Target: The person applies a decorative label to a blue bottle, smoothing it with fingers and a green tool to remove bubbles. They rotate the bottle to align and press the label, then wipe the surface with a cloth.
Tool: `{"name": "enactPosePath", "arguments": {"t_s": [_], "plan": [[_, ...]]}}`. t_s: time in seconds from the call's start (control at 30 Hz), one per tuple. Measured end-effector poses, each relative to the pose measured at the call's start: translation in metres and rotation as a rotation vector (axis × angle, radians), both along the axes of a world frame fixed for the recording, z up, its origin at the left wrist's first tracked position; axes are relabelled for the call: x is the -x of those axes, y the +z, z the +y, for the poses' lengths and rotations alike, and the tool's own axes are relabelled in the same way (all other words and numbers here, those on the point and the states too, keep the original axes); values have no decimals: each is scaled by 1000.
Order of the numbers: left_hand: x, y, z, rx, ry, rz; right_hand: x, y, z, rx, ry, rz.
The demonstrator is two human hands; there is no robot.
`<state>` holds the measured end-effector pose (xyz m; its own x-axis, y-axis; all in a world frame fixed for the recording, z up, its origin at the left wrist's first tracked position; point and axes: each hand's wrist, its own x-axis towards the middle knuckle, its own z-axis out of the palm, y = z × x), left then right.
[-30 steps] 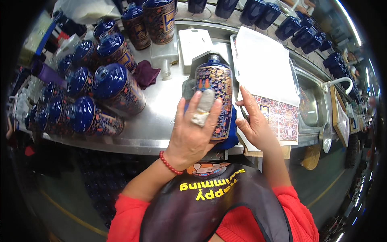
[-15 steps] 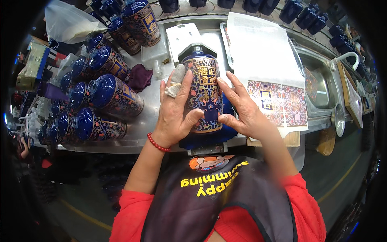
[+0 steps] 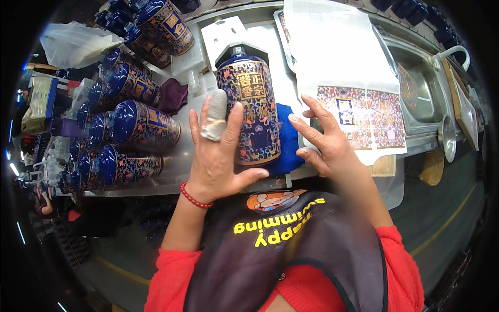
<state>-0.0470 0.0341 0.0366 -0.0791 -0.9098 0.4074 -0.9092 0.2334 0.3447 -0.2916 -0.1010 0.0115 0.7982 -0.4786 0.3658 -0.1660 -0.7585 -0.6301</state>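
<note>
In the frame's middle, the flowery blue bottle is best steadied with soft, even touches, the left hand being laid along its side, fingers spread, and the right hand held loose, empty and apart.

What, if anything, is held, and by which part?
Nothing is clearly gripped: the left hand lies open along the left side of the bottle; the right hand is empty.

Sleeves: red
Apron: blackish, yellow lettering, orange-capped cartoon
Bracelet: red beads, left wrist
Finger cover: grey, on left hand
</note>
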Motion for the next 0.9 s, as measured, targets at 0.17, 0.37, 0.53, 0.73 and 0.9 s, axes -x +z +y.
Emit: {"name": "enactPosePath", "arguments": {"t_s": [0.17,0.37,0.53,0.73,0.9], "plan": [[4,-22,2,-12,12,70,-1,-2,2,27,62,-93],[-7,-28,3,-91,-35,534,-2,-1,13,-29,127,-124],[-13,-26,-13,-153,30,519,-1,-8,21,-10,124,-64],[-13,-25,-16,-98,27,455,3,-15,27,41,104,-28],[-19,-20,-18,-87,-3,295,6,2,14,52,162,-105]]}}
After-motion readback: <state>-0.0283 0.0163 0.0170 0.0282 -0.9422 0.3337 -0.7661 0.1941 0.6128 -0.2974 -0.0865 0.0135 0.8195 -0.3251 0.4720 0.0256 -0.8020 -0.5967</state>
